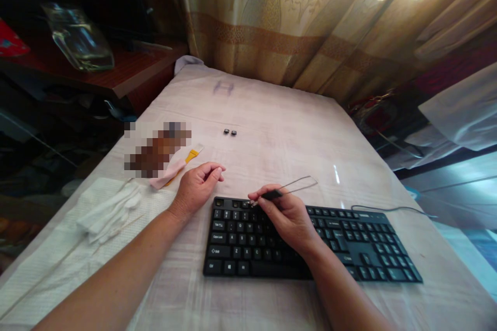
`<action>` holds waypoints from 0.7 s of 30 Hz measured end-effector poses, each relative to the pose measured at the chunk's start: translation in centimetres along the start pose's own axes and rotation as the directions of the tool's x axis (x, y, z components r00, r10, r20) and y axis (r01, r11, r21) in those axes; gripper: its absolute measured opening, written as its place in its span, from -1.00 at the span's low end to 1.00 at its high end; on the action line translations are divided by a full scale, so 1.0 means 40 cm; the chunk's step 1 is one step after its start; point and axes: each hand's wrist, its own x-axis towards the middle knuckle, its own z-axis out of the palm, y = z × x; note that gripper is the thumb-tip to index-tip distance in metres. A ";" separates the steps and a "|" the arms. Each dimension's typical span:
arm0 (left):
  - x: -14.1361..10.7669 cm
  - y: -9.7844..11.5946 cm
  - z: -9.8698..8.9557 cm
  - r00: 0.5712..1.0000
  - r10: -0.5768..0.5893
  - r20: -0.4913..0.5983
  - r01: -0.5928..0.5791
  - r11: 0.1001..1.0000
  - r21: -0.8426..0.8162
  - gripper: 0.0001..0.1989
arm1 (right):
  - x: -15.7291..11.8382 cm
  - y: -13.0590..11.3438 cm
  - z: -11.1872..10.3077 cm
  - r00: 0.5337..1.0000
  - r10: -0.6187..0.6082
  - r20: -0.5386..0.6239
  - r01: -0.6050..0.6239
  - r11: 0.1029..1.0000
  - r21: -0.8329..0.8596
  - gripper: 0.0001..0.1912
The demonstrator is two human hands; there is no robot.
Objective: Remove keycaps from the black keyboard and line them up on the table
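The keyboard (264, 240) lies beneath the right grip (286, 217) holding a wire tool (272, 194).

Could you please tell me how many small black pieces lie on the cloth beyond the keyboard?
2: a left piece and a right piece, side by side beyond the left hand. I see no others.

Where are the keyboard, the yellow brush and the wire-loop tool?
Keyboard (279, 269): head view, on its space bar.
Yellow brush (191, 155): head view, on yellow part beside its bristles.
Wire-loop tool (272, 195): head view, on its black handle.
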 end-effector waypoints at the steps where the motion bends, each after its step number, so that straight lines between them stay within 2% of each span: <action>1: 0.000 0.000 0.000 1.000 0.000 -0.001 0.000 1.000 0.000 -0.69 | 0.001 0.000 -0.001 1.000 -0.011 0.002 0.011 1.000 -0.018 -0.91; 8: -0.001 0.002 0.000 1.000 0.001 -0.003 -0.001 1.000 -0.011 -0.68 | 0.004 0.007 0.005 0.997 -0.077 0.014 0.077 0.996 -0.054 -0.89; 13: 0.000 0.002 0.002 1.000 -0.006 -0.008 0.006 1.000 -0.011 -0.69 | 0.013 0.005 -0.004 0.992 -0.120 0.031 0.124 0.981 -0.152 -0.92; 16: 0.001 0.003 0.002 1.000 -0.004 -0.012 0.003 1.000 -0.013 -0.70 | 0.024 -0.010 -0.013 0.988 -0.086 0.127 0.111 0.971 -0.212 -0.89; 21: 0.001 0.003 0.001 1.000 0.006 -0.014 -0.007 1.000 -0.021 -0.70 | 0.050 -0.037 -0.008 0.964 0.052 0.262 0.028 0.956 -0.293 -0.85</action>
